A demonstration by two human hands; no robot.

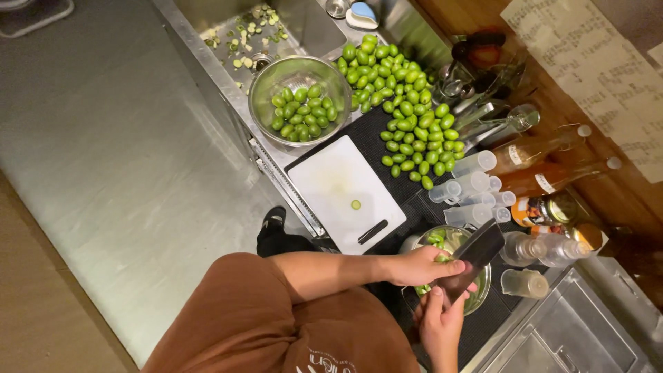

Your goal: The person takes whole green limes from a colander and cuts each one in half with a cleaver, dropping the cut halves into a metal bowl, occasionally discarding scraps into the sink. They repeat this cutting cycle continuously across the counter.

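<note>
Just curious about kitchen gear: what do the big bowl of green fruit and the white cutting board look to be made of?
The bowl looks like stainless steel: silvery, with soft reflections along its rim. The cutting board is probably plastic: flat, matte white, with a slot handle and faint greenish staining. That is judged by look alone.

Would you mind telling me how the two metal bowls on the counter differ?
The far bowl stands clear beside the sink, holding whole green fruits, with no hands near it. The near bowl is largely hidden under both hands and a dark blade, and its contents look cut. Both are round, shiny steel.
</note>
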